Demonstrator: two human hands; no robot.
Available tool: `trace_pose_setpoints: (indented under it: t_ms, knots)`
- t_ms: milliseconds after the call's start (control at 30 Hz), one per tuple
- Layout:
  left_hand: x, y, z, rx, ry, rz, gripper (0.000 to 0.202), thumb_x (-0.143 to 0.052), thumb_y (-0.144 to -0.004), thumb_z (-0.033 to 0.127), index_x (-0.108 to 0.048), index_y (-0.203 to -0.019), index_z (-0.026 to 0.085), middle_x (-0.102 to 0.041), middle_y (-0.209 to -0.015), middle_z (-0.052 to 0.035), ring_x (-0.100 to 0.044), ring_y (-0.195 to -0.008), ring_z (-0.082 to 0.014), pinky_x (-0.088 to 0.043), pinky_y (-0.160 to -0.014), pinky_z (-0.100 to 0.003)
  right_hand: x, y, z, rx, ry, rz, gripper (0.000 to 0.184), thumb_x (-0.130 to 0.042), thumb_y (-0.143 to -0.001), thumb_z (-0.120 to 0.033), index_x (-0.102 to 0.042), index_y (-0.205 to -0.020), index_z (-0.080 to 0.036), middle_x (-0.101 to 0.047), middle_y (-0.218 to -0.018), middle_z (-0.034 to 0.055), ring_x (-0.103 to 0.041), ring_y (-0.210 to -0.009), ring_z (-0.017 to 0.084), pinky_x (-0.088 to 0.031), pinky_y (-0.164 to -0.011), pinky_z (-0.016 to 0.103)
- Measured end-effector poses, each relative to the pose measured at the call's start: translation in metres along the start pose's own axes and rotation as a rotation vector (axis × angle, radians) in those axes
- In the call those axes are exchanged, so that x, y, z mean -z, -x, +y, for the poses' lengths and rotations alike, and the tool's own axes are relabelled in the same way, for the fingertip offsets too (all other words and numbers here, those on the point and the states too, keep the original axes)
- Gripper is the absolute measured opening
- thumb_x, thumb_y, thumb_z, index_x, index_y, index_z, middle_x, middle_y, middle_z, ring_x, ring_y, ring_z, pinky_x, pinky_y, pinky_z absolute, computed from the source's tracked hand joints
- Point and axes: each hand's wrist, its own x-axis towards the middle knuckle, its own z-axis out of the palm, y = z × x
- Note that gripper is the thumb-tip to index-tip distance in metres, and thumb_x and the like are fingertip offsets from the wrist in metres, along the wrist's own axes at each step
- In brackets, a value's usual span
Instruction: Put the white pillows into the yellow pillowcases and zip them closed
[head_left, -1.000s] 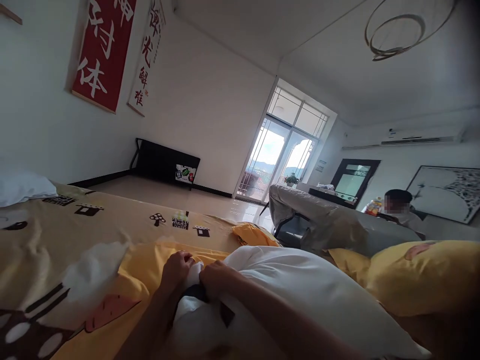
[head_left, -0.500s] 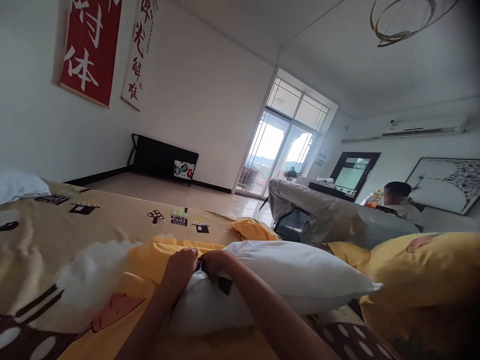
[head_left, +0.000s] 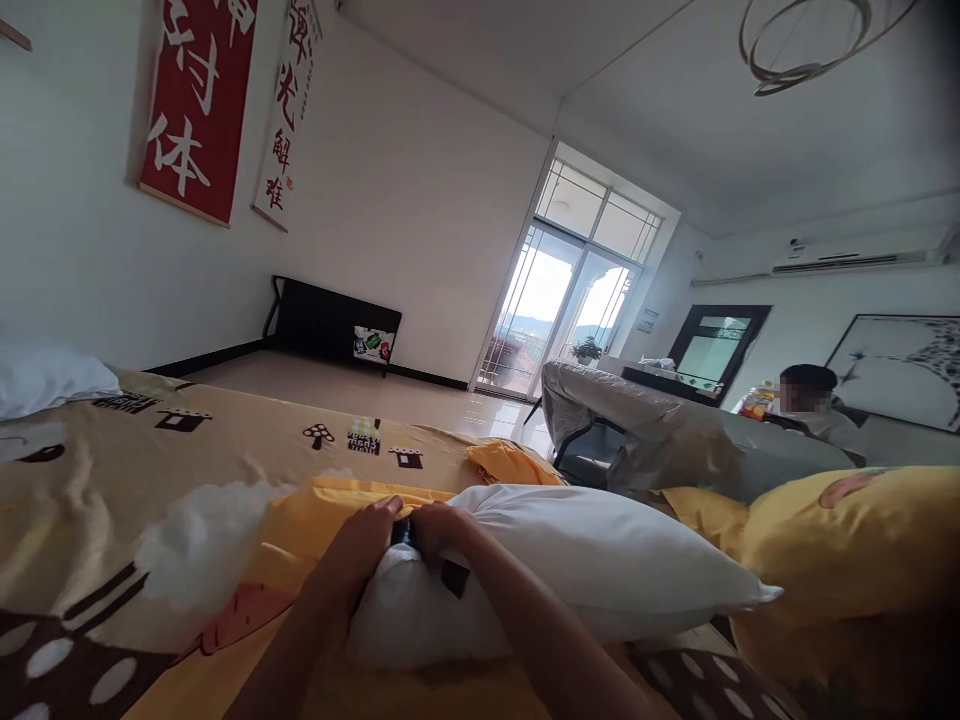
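Observation:
A plump white pillow [head_left: 600, 540] lies in front of me, its left end against a yellow pillowcase [head_left: 315, 510] with a carrot-coloured print. My left hand [head_left: 371, 525] is closed at the pillowcase's edge, fingers curled over the yellow cloth. Right beside it, my right hand [head_left: 436, 528] is closed on the near-left end of the pillow, where it meets the pillowcase. Its fingertips are partly hidden. Between the hands shows a small dark patch I cannot make out. A black label [head_left: 454, 578] sits on the pillow below my right wrist.
A patterned beige sheet [head_left: 247, 440] covers the bed. A filled yellow pillow [head_left: 847, 540] lies at the right, a folded yellow cloth [head_left: 517, 462] at the far edge, and white bedding [head_left: 52, 385] at left. Beyond, a person [head_left: 814, 405] sits by a covered table [head_left: 645, 410].
The view has shifted slightly, so the room appears a little lower and further right. Both hands keep their grip, and the dark patch between them shows a little more.

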Motion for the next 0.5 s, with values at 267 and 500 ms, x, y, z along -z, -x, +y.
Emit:
trace_pose_setpoints:
  t_ms: [267, 500]
  knots:
    - [-0.007, -0.003, 0.013, 0.045, 0.003, 0.112, 0.028, -0.036, -0.092, 0.037, -0.059, -0.092, 0.021, -0.071, -0.088, -0.0053, -0.066, -0.087, -0.0189, -0.041, -0.069, -0.024, -0.006, 0.042, -0.026, 0.082, 0.182, 0.057, 0.042, -0.071, -0.061, -0.024, -0.067, -0.101, -0.012, -0.068, -0.101, 0.0117, -0.061, -0.098, 0.026, -0.043, -0.091, 0.033]
    - [-0.002, 0.010, 0.047, 0.071, -0.061, 0.105, 0.028, -0.037, -0.089, 0.032, -0.061, -0.092, 0.018, -0.070, -0.090, -0.0109, -0.065, -0.089, -0.0256, -0.045, -0.072, -0.031, -0.011, 0.040, -0.019, 0.099, 0.194, 0.025, 0.044, -0.072, -0.064, -0.027, -0.065, -0.107, -0.019, -0.067, -0.108, 0.0082, -0.057, -0.106, 0.026, -0.040, -0.094, 0.034]
